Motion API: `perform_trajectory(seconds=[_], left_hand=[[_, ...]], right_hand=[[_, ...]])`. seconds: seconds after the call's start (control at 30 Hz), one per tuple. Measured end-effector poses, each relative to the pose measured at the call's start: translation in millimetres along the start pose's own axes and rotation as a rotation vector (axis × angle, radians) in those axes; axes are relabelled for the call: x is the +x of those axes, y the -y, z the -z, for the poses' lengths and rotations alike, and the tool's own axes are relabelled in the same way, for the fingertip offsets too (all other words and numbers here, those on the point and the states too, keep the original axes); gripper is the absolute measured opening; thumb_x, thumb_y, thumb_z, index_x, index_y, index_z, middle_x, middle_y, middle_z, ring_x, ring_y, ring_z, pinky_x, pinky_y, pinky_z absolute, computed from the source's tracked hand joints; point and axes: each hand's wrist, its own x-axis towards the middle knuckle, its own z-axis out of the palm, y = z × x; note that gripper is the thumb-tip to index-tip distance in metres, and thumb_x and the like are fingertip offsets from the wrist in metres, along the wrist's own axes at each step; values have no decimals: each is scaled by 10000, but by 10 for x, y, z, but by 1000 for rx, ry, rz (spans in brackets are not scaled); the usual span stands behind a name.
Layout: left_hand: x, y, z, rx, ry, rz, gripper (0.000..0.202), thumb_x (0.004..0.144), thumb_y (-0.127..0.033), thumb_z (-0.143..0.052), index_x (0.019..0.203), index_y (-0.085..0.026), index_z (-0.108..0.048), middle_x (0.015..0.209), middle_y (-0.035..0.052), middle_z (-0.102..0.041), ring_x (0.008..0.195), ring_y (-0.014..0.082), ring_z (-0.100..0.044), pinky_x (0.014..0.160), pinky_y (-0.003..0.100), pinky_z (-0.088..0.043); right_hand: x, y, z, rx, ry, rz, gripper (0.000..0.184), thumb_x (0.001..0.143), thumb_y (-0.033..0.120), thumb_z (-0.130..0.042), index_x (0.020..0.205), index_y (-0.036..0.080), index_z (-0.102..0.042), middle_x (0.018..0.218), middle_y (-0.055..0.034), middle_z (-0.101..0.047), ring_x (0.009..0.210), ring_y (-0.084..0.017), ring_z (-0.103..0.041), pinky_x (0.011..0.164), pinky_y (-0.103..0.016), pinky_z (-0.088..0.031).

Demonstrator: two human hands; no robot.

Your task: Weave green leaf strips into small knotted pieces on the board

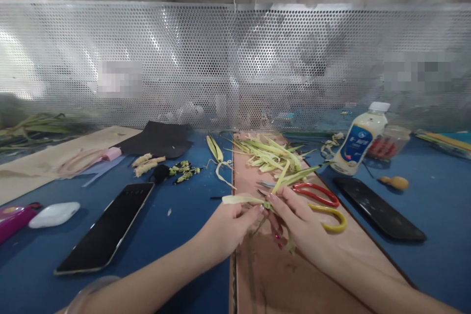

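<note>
Both my hands meet over a brown cardboard strip (301,289) at the middle of the table. My left hand (233,225) pinches a pale green corn husk strip (241,199) between thumb and finger. My right hand (298,223) has its fingers closed on the same husk, where it is folded into a small green knot (267,204). One end of the husk points left and another rises up to the right. Beyond my hands lies a loose pile of husk strips (275,157). Scissors with red handles (318,193) and yellow handles (338,221) lie right of my right hand, partly hidden by it.
A black phone (106,230) and a white earbud case (54,215) lie left. Finished-looking husk pieces (147,163) sit by a black sheet (156,138). On the right are a white bottle (360,140), a clear cup (390,143) and another phone (379,208). A perforated metal screen (198,59) stands behind.
</note>
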Motion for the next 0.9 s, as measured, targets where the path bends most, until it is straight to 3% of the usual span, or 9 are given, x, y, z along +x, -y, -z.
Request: perform_trajectory(seconds=[0.1,0.2,0.47,0.73,0.9], left_hand=[[4,46,12,58,-13,109,343,795,-426,-461,901,-151,-637,468,-53,-429,429,84,-359,448,209,-286],[6,62,16,66,-11,152,382,780,-467,-461,884,-141,-631,408,-83,-280,364,61,-211,382,212,-157],[20,69,12,-10,57,157,348,798,-444,-446,922,-151,-586,433,-86,-304,348,45,-209,351,188,-154],[7,64,14,85,41,154,384,802,-471,-413,716,-134,-576,390,-72,-304,345,55,-234,359,206,-166],[-3,32,3,18,42,153,377,778,-491,-451,863,-150,-589,407,-86,-291,336,53,-206,345,204,-150]], right_hand=[[0,8,8,-23,-17,-3,260,871,403,-411,693,214,-400,456,95,-425,354,-54,-387,342,-150,-375],[14,22,18,-46,-20,-13,253,866,400,-421,697,212,-406,449,97,-428,353,-52,-395,339,-143,-375],[9,43,29,-106,7,-51,244,860,409,-416,718,210,-422,443,102,-433,326,-54,-391,302,-142,-367],[4,111,41,-110,23,-84,233,839,429,-435,725,226,-438,447,84,-421,329,-76,-405,300,-167,-343],[5,87,43,-82,18,-67,238,834,429,-444,719,221,-431,443,85,-403,341,-78,-382,331,-182,-327]])
